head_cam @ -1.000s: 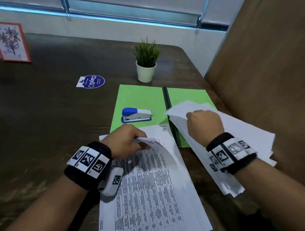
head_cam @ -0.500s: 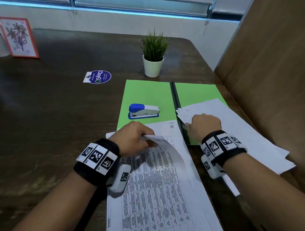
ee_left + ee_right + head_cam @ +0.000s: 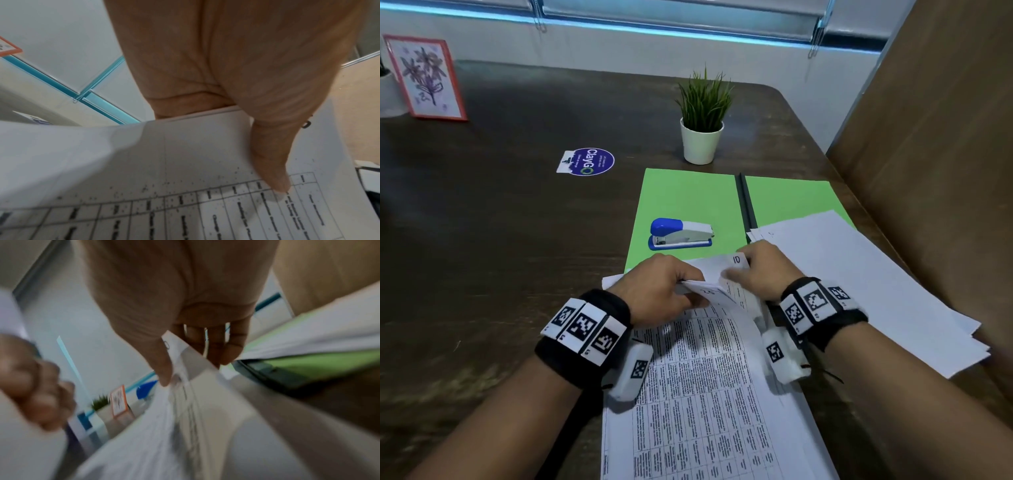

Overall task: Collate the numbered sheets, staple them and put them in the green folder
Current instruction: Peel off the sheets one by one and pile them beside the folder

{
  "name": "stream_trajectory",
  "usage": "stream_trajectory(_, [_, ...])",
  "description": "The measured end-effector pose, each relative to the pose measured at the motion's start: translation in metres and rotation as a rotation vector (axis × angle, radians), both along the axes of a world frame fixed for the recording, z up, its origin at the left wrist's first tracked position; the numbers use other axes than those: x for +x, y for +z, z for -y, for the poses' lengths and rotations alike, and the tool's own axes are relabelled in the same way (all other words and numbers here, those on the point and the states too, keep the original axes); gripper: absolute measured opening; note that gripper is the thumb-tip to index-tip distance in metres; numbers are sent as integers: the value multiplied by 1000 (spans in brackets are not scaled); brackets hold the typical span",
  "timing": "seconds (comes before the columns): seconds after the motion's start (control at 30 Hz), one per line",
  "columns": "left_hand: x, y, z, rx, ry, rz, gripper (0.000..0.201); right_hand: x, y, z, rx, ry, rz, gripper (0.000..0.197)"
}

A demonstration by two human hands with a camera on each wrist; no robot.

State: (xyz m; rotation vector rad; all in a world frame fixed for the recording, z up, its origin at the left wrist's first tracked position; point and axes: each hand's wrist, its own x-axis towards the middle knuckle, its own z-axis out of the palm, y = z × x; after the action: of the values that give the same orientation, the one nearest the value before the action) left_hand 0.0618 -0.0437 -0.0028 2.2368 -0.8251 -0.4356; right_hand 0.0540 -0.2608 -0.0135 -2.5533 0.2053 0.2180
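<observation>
At the near edge of the dark wooden surface (image 3: 493,260), a pile of printed sheets (image 3: 709,404) lies face up, covered in ruled tables of small text. The left hand (image 3: 657,289) has its grip curled round the far end of the top sheets, lifting them so they bow upward; in the left wrist view the thumb (image 3: 273,165) presses down on the printed face while the other fingers sit under the paper edge. The right hand (image 3: 765,270) is just beside it, its grip pinching the far right corner of a sheet marked "10" (image 3: 736,259) between thumb and fingers; the right wrist view is blurred but shows the thumb on top of the paper and the fingers (image 3: 216,344) behind it.

Beyond the hands, the green folder (image 3: 688,202) lies open and flat, its dark spine (image 3: 744,202) running away from the person. A blue and white stapler (image 3: 681,233) rests on the folder's left leaf. A second, loosely squared pile of white sheets (image 3: 876,284), blank side up, covers most of the right leaf and reaches past it toward the surface's right edge.

Farther back stand a small potted plant (image 3: 702,120) in a white pot, a round "ClayGo" sticker (image 3: 587,161) and, at the far left, a red-framed flower picture (image 3: 424,77).
</observation>
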Motion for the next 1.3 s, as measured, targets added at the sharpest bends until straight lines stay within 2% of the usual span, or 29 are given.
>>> stream_trajectory(0.03, [0, 1, 0, 0, -1, 10, 9, -4, -2, 5, 54, -26, -32, 25])
stream_trajectory(0.1, [-1, 3, -1, -2, 0, 31, 10, -16, -2, 14, 82, -47, -161, 42])
stream_trajectory(0.17, [-2, 6, -1, -10, 10, 38, 9, -27, -2, 21, 101, -17, -228, 47])
stream_trajectory(0.27, [-3, 5, 0, -1, 4, 54, 6, -38, -3, 25, 177, -50, -29, 48])
stream_trajectory(0.3, [-3, 4, 0, 11, -3, 71, 7, -40, -3, 25, 166, -48, 4, 50])
stream_trajectory(0.4, [-6, 5, 1, 55, -13, 114, 18, -52, 4, 22, -24, 110, -159, 46])
stream_trajectory(0.43, [-8, 6, 1, 65, -14, 120, 18, -54, 6, 21, -71, 125, -165, 44])
stream_trajectory(0.47, [-9, 8, 1, 70, -14, 119, 17, -55, 10, 19, -95, 108, -103, 44])
stream_trajectory(0.6, [-10, 12, 1, 67, -16, 115, 22, -44, 32, 25, 2, -228, 481, 46])
stream_trajectory(0.67, [-10, 12, 1, 61, -16, 113, 22, -37, 53, 35, 54, -320, 675, 43])
stream_trajectory(0.8, [-9, 10, 1, 55, -6, 105, 20, -29, 107, 57, 92, -331, 922, 14])
stream_trajectory(0.83, [-8, 10, 1, 52, -7, 109, 17, -29, 120, 62, 57, -322, 1007, 13])
stream_trajectory(0.93, [-6, 7, 2, 38, 5, 127, 11, -30, 146, 80, -136, -242, 1235, 29])
stream_trajectory(1.07, [-6, 4, 4, 21, 0, 139, 19, -36, 147, 80, -541, -94, 1338, 32])
stream_trajectory(1.17, [-7, 2, 4, 27, -1, 135, 18, -42, 127, 59, -725, 140, 1306, 31])
stream_trajectory(1.23, [-7, 1, 3, 32, 0, 137, 11, -45, 103, 45, -770, 288, 1125, 27])
stream_trajectory(1.3, [-7, 1, 3, 29, -2, 135, 11, -45, 76, 35, -801, 340, 825, 28])
